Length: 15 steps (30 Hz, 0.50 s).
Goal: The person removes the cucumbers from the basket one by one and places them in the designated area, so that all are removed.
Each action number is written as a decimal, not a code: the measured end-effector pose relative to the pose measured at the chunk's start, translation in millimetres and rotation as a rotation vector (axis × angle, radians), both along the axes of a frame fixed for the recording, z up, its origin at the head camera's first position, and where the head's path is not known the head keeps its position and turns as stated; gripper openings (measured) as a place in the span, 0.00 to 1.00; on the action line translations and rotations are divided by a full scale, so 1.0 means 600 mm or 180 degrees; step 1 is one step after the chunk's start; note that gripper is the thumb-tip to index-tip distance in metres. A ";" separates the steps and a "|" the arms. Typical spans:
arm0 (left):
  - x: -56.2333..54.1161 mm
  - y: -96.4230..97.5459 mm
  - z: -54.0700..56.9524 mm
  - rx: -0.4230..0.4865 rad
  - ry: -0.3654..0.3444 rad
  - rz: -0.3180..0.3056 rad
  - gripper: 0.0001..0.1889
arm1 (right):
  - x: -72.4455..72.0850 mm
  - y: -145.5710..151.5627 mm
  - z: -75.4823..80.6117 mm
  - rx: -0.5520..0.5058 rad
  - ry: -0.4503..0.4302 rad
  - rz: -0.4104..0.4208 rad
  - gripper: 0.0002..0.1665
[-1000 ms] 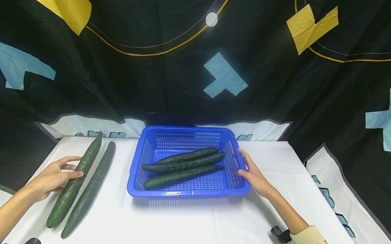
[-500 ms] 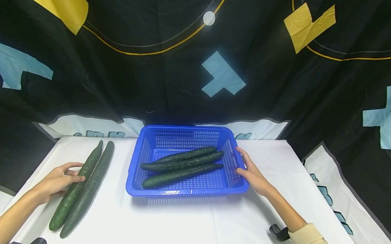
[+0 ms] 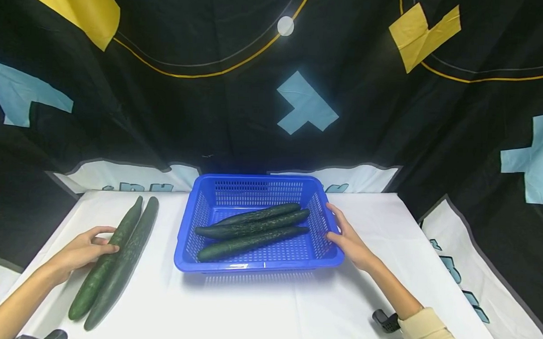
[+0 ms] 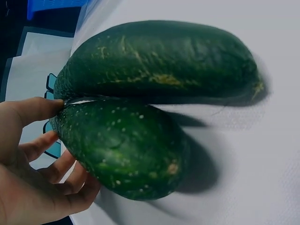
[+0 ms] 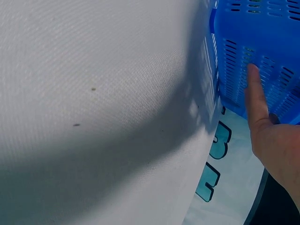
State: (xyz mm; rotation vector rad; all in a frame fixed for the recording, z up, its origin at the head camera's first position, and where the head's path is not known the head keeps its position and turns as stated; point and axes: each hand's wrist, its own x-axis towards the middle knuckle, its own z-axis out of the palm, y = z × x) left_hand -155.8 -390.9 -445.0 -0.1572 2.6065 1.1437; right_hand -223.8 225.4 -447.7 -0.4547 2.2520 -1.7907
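On the left side of the white table, my left hand [image 3: 83, 248] grips a dark green cucumber [image 3: 95, 282], thumb on one side and fingers on the other. A second cucumber [image 3: 125, 264] lies close alongside it, to the right. From the left wrist view, the held cucumber [image 4: 126, 150] points its blunt end toward the camera. In the middle stands a blue slotted plastic basket [image 3: 232, 269] with three cucumbers [image 3: 256, 229] inside. My right hand [image 3: 351, 246] holds the basket's right rim; in the right wrist view one digit lies against the slotted wall [image 5: 234, 89].
A black curtain [image 3: 174, 121] with yellow and light-blue patches hangs behind the table. Small black devices [image 3: 385, 320] show near the right sleeve [image 3: 432, 332] and at the bottom left. The white tabletop [image 3: 248, 313] extends in front of the basket.
My left hand has brought its cucumber down and to the right, against the other one. It has stayed there over the last half second. The right hand still holds the basket.
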 end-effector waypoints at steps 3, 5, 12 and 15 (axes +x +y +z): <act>0.002 0.000 0.002 -0.0029 0.0005 -0.0002 0.40 | -0.001 -0.001 0.000 0.0014 0.0045 0.0009 0.48; 0.004 -0.001 0.002 -0.0027 0.0007 -0.0011 0.40 | -0.002 -0.002 0.000 0.0025 0.0062 0.0016 0.48; 0.004 0.002 0.016 -0.0145 0.0147 0.0066 0.38 | -0.003 0.000 -0.004 0.0086 0.0089 0.0010 0.47; 0.000 0.017 0.038 -0.0182 0.0424 0.0134 0.35 | -0.003 0.003 -0.005 0.0086 0.0104 0.0019 0.47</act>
